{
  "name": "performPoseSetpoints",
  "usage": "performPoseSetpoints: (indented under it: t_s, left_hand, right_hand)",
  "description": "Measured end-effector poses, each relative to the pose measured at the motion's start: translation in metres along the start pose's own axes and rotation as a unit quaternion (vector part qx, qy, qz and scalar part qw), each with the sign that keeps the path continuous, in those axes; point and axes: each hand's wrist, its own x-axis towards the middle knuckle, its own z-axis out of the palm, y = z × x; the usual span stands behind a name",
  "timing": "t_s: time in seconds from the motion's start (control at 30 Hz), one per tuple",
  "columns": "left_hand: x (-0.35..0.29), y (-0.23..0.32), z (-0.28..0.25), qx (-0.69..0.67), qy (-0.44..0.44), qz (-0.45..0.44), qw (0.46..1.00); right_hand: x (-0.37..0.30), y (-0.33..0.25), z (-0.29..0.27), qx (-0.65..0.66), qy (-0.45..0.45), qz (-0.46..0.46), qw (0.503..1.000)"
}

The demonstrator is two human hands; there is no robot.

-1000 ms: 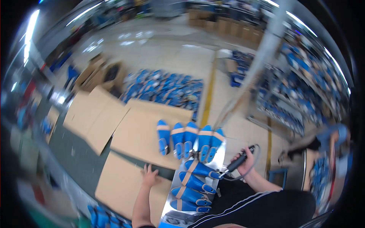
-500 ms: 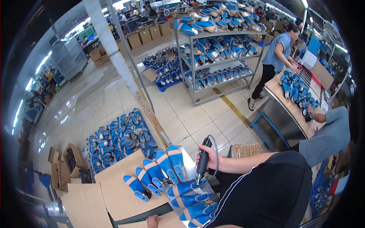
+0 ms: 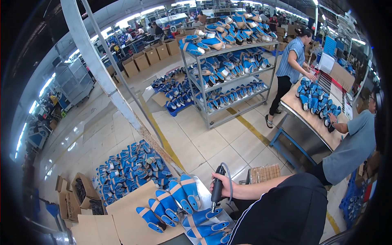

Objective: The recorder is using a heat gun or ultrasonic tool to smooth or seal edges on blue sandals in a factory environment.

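**Right hand on a black tool above a row of blue shoe lasts**

The right hand (image 3: 217, 188) is clamped around a slim black handheld power tool (image 3: 217, 191) with a grey cable looping off its top end. The tool stands nearly upright, its tip pointing down at, and about touching, the heel end of a blue plastic shoe last with a tan band (image 3: 200, 217). That last lies on a shiny metal counter (image 3: 203, 183) at the lower middle of the view, with more lasts of the same kind stacked just below it. The left hand is out of sight.

Just to the left, four similar blue lasts (image 3: 167, 202) lie fanned side by side on a flat sheet of brown cardboard (image 3: 122, 218). Beyond them a heap of blue lasts (image 3: 130, 165) covers the tiled floor. Farther off stands a grey metal shelf rack (image 3: 228, 65) loaded with lasts. At the right, two other people stand at a wooden-topped table (image 3: 314, 116) carrying more blue lasts.
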Motion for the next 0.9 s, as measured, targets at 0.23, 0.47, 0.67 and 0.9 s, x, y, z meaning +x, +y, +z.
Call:
performPoseSetpoints:
  t_s: [0.23,0.47,0.67,0.9]
  left_hand:
    - [-0.043,-0.022,0.018,0.208,0.249,0.047,0.945]
    - [0.141,0.037,0.148,-0.095,0.440,-0.166,0.877]
    - [0.112,0.127,0.320,-0.420,0.321,-0.582,0.618]
    - [0.043,0.217,0.401,-0.424,0.306,-0.789,0.324]
  right_hand:
    - [0.019,0.033,0.041,-0.034,-0.048,0.065,0.996]
    - [0.011,0.018,0.022,-0.087,-0.054,-0.007,0.995]
    - [0.044,0.012,-0.009,-0.217,-0.177,-0.015,0.960]
    - [0.033,0.027,0.012,-0.212,-0.125,-0.014,0.969]
